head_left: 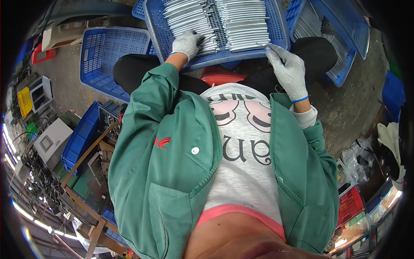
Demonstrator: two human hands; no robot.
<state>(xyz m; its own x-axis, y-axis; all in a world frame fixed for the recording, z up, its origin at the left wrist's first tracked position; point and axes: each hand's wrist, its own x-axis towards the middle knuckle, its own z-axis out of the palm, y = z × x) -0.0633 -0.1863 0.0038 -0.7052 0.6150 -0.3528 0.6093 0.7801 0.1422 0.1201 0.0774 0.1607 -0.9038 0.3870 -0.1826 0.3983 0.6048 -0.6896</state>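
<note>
Many thin silvery metal rods (246, 25) lie in two side-by-side stacks inside a blue plastic crate (211, 60) in front of me. My left hand (186, 45), in a white knit glove with grey fingertips, lies over the near ends of the left stack. Its fingers curl down among the rods, and what they grip is hidden. At the crate's near right rim is my right hand (290, 73), gloved in pale grey. Its thumb and fingers are drawn together beside the right stack's nearest rod ends; anything between them is too small to tell.
An open blue crate (113, 58) stands to my left. On the right, another blue crate (340, 64) holds more rods, with a blue crate (351, 19) tilted over it. Part of a red seat (220, 77) shows below me. Wooden framing (88, 149) and equipment crowd the lower left.
</note>
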